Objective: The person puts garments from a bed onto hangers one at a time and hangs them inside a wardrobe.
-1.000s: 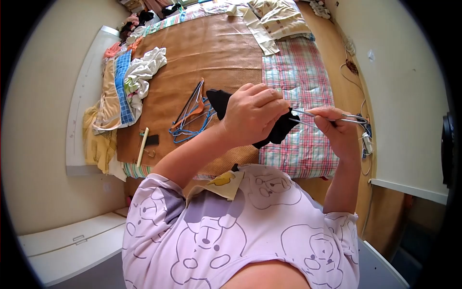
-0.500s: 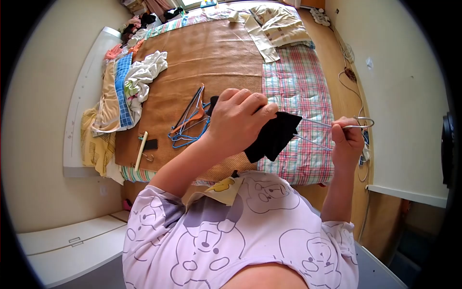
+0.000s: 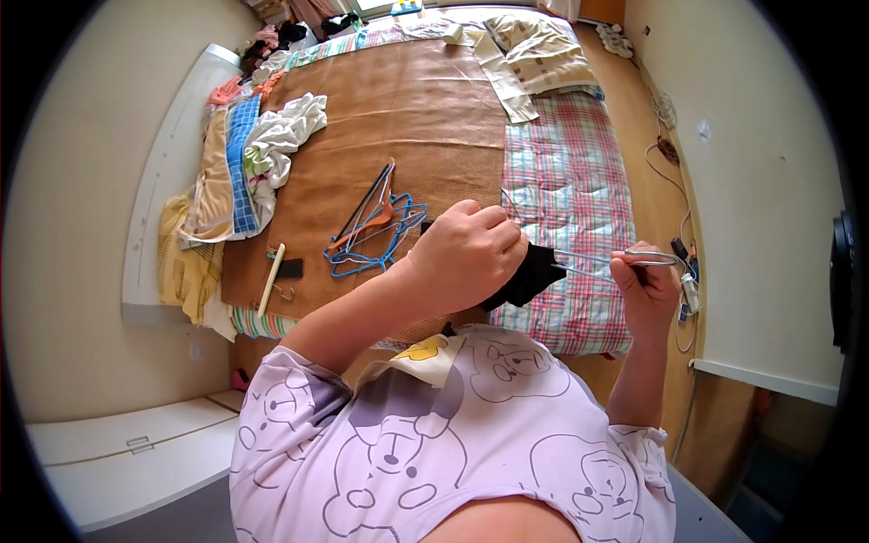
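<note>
My left hand (image 3: 472,252) is closed on a black garment (image 3: 534,279), fingers curled over its upper side. Part of the cloth is hidden beneath that hand, so its kind cannot be made out. A thin wire clothes hanger (image 3: 663,259) runs into the garment, with its arms covered by the fabric. My right hand (image 3: 648,286) pinches the hanger near its hook, which points right. Both hands are above the near side of the bed.
On the brown mat (image 3: 380,100) lie several tangled hangers (image 3: 376,226), a cream hanger (image 3: 271,281) and a dark phone-like rectangle (image 3: 290,269). Crumpled clothes (image 3: 281,136) are at left, a plaid quilt (image 3: 566,163) at right. Cables (image 3: 679,190) trail along the wall.
The garment and hanger have tilted flatter, with the hook now more edge-on. My left hand has moved slightly down and right; my right hand remains on the hanger.
</note>
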The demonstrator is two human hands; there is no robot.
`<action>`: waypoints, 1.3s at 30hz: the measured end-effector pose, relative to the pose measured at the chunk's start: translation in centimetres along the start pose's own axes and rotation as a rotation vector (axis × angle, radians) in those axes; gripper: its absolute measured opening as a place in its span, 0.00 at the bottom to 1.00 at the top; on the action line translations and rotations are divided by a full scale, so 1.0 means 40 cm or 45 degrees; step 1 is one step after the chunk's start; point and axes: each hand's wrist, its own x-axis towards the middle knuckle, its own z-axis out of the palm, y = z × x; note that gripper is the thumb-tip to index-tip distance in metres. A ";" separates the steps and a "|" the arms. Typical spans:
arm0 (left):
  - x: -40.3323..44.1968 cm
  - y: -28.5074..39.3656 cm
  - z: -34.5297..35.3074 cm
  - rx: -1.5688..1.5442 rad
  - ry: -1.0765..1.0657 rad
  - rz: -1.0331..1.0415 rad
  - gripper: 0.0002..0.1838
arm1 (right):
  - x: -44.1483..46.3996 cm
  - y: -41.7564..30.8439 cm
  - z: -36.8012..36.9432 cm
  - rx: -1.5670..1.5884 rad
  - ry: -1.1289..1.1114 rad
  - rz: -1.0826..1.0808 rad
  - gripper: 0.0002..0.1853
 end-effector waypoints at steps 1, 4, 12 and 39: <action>0.001 -0.001 -0.004 -0.016 -0.055 0.008 0.09 | 0.001 -0.001 0.003 0.001 0.000 -0.001 0.05; 0.000 -0.006 0.006 -0.077 0.077 -0.002 0.08 | 0.006 -0.007 0.010 0.031 0.076 -0.042 0.04; 0.065 0.054 0.002 -0.394 0.593 -0.096 0.09 | 0.006 -0.013 0.081 -0.084 -0.151 -0.095 0.05; 0.050 0.046 -0.012 -0.556 0.427 -0.559 0.07 | -0.001 0.066 0.183 -0.372 0.206 -0.298 0.22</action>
